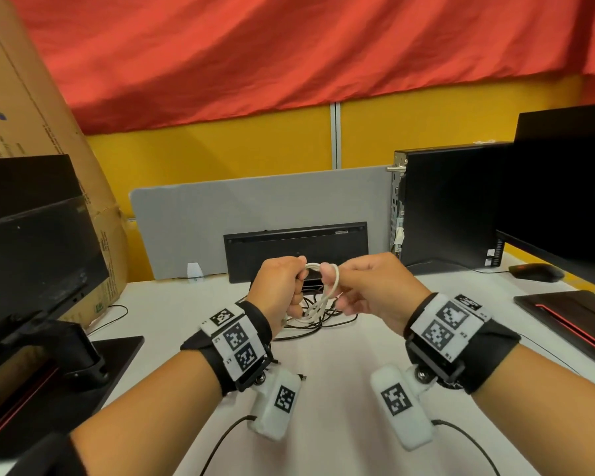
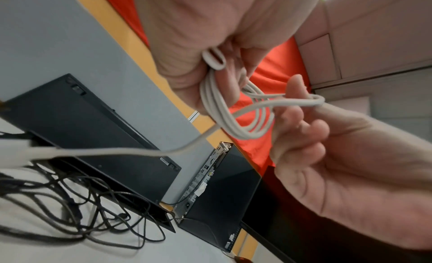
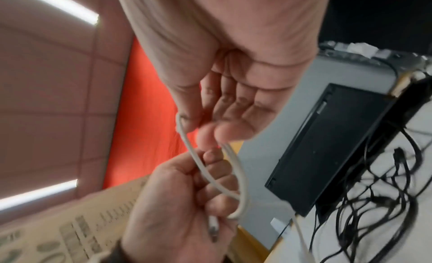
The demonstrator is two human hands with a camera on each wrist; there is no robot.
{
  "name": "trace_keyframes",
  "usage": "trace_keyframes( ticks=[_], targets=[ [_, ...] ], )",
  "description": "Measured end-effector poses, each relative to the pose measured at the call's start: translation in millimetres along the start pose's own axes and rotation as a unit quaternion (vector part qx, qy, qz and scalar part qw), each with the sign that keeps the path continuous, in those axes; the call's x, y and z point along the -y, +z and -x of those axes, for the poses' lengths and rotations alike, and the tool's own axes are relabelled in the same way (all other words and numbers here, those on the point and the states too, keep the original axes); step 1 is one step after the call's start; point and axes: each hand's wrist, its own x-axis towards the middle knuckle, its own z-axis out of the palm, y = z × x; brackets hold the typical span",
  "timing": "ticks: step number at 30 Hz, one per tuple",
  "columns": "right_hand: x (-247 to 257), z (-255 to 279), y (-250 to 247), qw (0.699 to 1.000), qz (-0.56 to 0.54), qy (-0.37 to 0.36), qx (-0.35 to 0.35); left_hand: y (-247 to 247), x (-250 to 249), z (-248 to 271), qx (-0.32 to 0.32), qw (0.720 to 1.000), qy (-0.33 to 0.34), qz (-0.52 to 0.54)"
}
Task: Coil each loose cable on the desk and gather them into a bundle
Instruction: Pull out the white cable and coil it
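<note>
**Both Hands Closed on the White Cable Above the Desk**

Both hands were raised over the white desk (image 1: pixel 340 372), close together and almost touching. The left hand (image 1: pixel 279 286) had its fingers curled round several loops of the white cable (image 2: pixel 236 119), the coil hanging from its fist — one small loop poked out near the palm. The right hand (image 1: pixel 368 290) pinched a strand of the same cable between thumb and forefinger, and that strand ran across to the coil. A loose length trailed from the coil down toward the desk, ending in a plug that showed blurred in the left wrist view.

Under the hands, on the desk, lay a tangle of black cables (image 2: pixel 93 211), uncoiled and overlapping — just in front of a black keyboard (image 1: pixel 296 245) propped on edge against a grey divider (image 1: pixel 193 228). A black computer case (image 1: pixel 450 204) stood to the right, with a mouse (image 1: pixel 536 271) beyond it and monitors at both sides.
</note>
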Motion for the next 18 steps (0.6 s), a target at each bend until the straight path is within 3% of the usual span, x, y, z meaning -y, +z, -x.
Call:
trace_keyframes(
  ticks=[5, 7, 9, 14, 16, 18],
  targets=[
    [7, 1, 1, 0.975, -0.190, 0.090, 0.068, 2, 3, -5, -0.040, 0.995, 0.047, -0.082],
    [10, 1, -1, 0.963, -0.244, 0.097, 0.061, 0, 6, -7, -0.058, 0.992, 0.049, -0.104],
    [11, -1, 0, 0.969, -0.227, 0.093, 0.037, -3, 7, -10, -0.081, 0.988, 0.048, -0.125],
    [8, -7, -9, 0.998, 0.034, 0.036, -0.037, -8, 9, -16, -0.105, 0.972, 0.074, -0.197],
    [9, -7, -13, 0.973, 0.223, -0.035, -0.052, -8, 9, -16, -0.114, 0.965, 0.091, -0.219],
    [10, -8, -16, 0.913, 0.389, -0.104, -0.058, -6, 9, -18, -0.120, 0.959, 0.099, -0.236]
  ],
)
